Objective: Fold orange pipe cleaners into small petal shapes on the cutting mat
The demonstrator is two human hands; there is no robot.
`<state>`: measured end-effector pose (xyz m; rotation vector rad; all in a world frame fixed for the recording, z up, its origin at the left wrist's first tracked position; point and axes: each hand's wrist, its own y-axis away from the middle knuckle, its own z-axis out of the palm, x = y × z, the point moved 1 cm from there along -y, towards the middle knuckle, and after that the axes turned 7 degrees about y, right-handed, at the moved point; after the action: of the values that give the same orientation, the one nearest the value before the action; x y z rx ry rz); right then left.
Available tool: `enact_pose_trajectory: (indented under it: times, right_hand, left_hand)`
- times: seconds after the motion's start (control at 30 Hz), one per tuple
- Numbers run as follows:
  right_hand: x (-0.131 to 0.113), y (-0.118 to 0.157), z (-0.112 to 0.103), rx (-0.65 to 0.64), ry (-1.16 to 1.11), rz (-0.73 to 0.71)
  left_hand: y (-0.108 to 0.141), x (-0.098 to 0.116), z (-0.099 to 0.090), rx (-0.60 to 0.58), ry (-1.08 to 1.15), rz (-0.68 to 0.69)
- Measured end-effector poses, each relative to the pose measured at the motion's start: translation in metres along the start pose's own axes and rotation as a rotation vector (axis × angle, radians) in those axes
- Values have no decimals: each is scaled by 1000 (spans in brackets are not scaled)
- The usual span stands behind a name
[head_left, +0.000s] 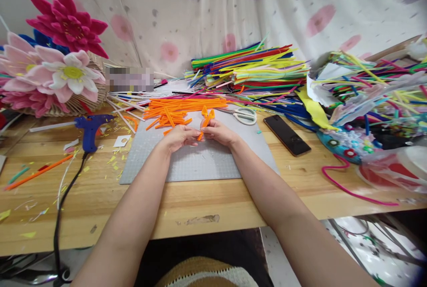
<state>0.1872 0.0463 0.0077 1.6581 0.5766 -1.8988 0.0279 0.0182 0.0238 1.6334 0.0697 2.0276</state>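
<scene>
Both my hands meet above the grey cutting mat [203, 167], fingers pinched together. Between their fingertips is a short orange pipe cleaner [200, 135]. My left hand [182, 138] grips it from the left, and my right hand [218, 132] holds it from the right. Just above the right fingers rise orange pipe cleaner pieces with bent, looped tips [208, 117]; whether they are joined to the held piece I cannot tell. A pile of cut orange pipe cleaners [180, 109] lies right behind my hands. Scissors [245, 115] with pale handles rest at the mat's back right.
A blue glue gun [89, 131] with its black cord lies left, among yellow scraps. A phone [287, 135] sits right of the mat. Bundles of coloured pipe cleaners [253, 69] fill the back. Fluffy flowers [66, 71] stand at left, a plastic-wrapped tub [393, 169] at right.
</scene>
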Motion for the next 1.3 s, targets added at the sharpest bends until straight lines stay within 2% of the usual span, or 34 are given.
enact_pose_trajectory:
  times: [0.6,0.77,0.9,1.03,1.13,1.3]
  right_hand:
    - [1,0,2,9,5,1]
    - [3,-1,0,9,27,-1]
    - [2,-3,0,110,103,-16]
    - [1,-4,4,257,203,-18]
    - [0,-4,6,293,210,-54]
    - [0,-4,2,330,185,-87]
  left_hand:
    - [0,-1,10,120,47,44]
    - [0,-3,8,117,44,54]
    - [1,0,7,118,2,78]
    - [2,1,11,215,-117,164]
    - [1,-2,14,248,-114,161]
    - [2,-4,16,200,-71,116]
